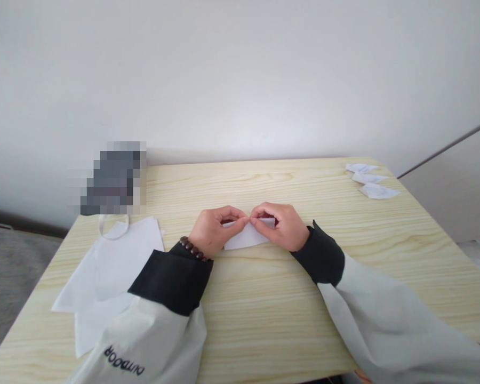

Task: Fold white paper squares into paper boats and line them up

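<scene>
A small piece of white paper (246, 238), seemingly folded, lies at the middle of the wooden table, its lower edge showing between my hands. My left hand (218, 229) pinches its upper edge between thumb and forefinger. Right beside it, my right hand (278, 226) pinches the same edge, and the fingertips of both hands meet there. The far side of the paper is hidden behind my fingers.
Several white paper sheets (122, 261) overlap at the left, with a roll of white tape (114, 226) on top. Behind them is a blurred-out dark object (112, 178). Folded white paper pieces (378, 191) lie at the table's (384, 266) far right corner, near the wall.
</scene>
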Demonstrator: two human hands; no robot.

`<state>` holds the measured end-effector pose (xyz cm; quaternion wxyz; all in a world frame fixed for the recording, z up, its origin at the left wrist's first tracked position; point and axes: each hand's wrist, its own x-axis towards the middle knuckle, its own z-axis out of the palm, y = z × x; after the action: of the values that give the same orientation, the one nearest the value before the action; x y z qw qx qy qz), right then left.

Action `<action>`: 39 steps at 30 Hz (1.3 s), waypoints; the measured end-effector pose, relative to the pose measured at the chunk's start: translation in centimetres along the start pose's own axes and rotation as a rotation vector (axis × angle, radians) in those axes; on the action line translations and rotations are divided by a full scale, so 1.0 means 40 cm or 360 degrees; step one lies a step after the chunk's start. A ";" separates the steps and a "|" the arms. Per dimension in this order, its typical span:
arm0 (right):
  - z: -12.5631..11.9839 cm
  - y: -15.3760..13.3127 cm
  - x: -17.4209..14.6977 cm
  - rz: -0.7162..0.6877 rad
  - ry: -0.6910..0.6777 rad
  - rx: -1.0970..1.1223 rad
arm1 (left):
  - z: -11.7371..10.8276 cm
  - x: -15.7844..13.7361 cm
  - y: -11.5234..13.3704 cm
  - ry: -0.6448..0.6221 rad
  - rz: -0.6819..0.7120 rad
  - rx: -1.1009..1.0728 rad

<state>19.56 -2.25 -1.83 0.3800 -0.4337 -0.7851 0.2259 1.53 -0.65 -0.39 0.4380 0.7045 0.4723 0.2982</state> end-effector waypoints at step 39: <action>-0.039 0.026 0.005 -0.0102 -0.0102 -0.0166 | -0.010 0.000 -0.010 0.0043 0.0064 0.0230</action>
<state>21.24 -1.50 -1.51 0.3386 -0.4200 -0.8211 0.1862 1.05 -0.46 -0.56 0.3734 0.7396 0.4841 0.2814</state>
